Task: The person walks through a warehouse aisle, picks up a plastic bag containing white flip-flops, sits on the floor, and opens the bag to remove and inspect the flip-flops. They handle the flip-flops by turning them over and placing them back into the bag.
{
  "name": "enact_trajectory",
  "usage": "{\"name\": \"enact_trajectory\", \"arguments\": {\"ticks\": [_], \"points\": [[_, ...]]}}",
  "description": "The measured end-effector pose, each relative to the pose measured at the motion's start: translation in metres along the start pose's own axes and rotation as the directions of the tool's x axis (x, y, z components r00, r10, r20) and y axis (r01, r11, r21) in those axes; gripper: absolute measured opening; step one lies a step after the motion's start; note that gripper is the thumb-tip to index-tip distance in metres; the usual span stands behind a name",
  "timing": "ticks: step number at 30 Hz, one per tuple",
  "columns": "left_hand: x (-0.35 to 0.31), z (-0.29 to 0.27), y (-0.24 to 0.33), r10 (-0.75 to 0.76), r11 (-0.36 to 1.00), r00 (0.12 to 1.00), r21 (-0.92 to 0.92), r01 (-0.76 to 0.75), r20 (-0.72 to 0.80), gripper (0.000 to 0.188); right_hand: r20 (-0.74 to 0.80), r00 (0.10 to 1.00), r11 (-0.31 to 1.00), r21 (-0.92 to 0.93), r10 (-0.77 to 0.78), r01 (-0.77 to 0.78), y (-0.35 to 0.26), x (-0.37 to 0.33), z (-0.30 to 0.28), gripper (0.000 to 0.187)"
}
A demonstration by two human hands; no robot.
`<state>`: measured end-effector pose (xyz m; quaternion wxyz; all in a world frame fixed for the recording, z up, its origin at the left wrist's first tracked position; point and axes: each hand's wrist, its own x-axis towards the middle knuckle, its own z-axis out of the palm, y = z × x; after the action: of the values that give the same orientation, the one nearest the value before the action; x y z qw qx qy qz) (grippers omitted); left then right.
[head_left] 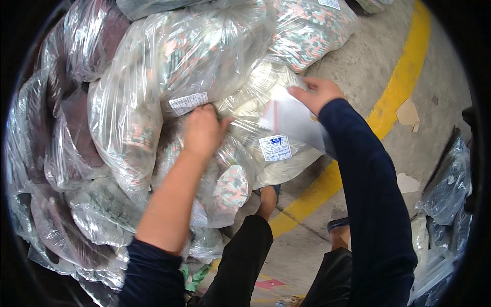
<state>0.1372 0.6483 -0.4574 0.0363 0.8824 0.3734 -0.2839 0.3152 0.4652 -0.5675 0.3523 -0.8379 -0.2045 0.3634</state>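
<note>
My right hand (321, 94) pinches the edge of a translucent white plastic bag (292, 115) with a thin reddish line. That bag lies over a larger clear bag of pale cream material (263, 84), which bears a white label (275, 148) with blue handwriting. My left hand (202, 130) is curled against a big clear plastic bag (204, 56) of camouflage-patterned pieces, just under its white label (188, 103). The fingertips of that hand are partly hidden and its thumb points right. Below and between my arms, a smaller camouflage piece (232, 188) shows through plastic.
Clear bags with dark maroon contents (76, 138) are piled on the left. Another camouflage bag (312, 33) lies at the far side. A yellow line (399, 82) curves across the concrete floor. Crumpled plastic bags (447, 184) lie at right, near torn cardboard (407, 113).
</note>
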Motion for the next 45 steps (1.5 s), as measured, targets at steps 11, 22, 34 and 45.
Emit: {"name": "enact_trajectory", "arguments": {"ticks": [11, 22, 34, 45], "points": [[-0.006, 0.024, -0.042, 0.398, 0.915, 0.894, 0.162, -0.37, -0.206, 0.035, 0.266, 0.961, 0.971, 0.202, 0.072, -0.129, -0.004, 0.04, 0.032, 0.08], [-0.034, -0.001, -0.056, 0.586, 0.803, 0.81, 0.139, -0.579, -0.01, 0.031, 0.093, 0.98, 0.943, 0.269, 0.177, -0.196, 0.0, -0.033, 0.038, 0.058], [-0.036, -0.004, -0.051, 0.622, 0.761, 0.781, 0.194, -0.619, 0.05, 0.025, -0.216, 0.894, 0.62, 0.78, 0.393, -0.084, 0.138, -0.326, 0.074, 0.039], [-0.114, 0.089, 0.074, 0.563, 0.813, 0.615, -0.504, -0.292, 0.552, 0.075, -0.051, 0.874, 0.826, 0.356, 0.484, -0.437, 0.207, -0.407, 0.023, 0.025]]}}
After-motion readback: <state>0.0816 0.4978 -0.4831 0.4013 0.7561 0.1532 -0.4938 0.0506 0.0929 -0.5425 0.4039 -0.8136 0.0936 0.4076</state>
